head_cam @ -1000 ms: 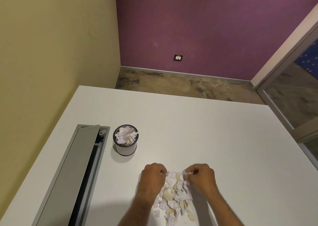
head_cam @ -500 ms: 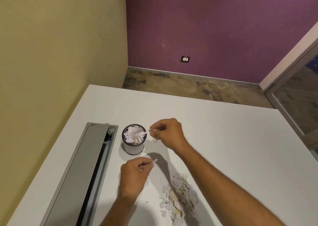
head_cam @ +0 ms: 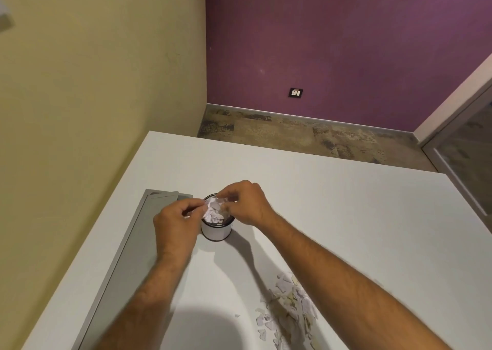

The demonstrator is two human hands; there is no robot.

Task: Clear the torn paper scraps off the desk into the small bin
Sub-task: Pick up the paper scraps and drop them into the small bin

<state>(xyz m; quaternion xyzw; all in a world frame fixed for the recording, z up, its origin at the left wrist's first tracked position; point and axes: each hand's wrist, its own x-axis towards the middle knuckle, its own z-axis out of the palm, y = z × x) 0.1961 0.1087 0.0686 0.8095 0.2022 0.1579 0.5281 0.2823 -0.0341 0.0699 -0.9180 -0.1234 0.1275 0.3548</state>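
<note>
White laminate covers the desk (head_cam: 332, 216) under our arms, and on it, toward its left side, stands the small bin (head_cam: 216, 231), a short white cylinder with a dark rim and dark base, upright and already heaped with torn paper (head_cam: 213, 211) up to its mouth. Both of our hands meet over that opening. Our left hand (head_cam: 177, 223) comes in from the near left, its fingers curled with thumb and fingertips pressed together at the bin's left rim; a pale scrap seems to sit between them, though it blurs into the paper heaped behind it, so we cannot tell for certain that anything is pinched there. Our right hand (head_cam: 246, 203) reaches across from the right and hovers above the far right of the rim, fingers bent downward and drawn together over the heap; whether they hold a scrap or have let go we cannot tell, since the tips are blurred. Near the desk's front edge, well apart from the bin and beside our right forearm, lies the remaining pile of paper scraps (head_cam: 288, 312), lilac, white and beige pieces overlapping loosely, with a few stray bits (head_cam: 262, 332) scattered just to its left. Just beside the bin on the left, a long grey cable-tray cover (head_cam: 127, 256) is set into the desktop and runs toward us. Beyond the desk we see a yellow wall (head_cam: 93, 83), a purple wall (head_cam: 332, 43) with a small socket (head_cam: 295, 92), and mottled floor (head_cam: 306, 136).
</note>
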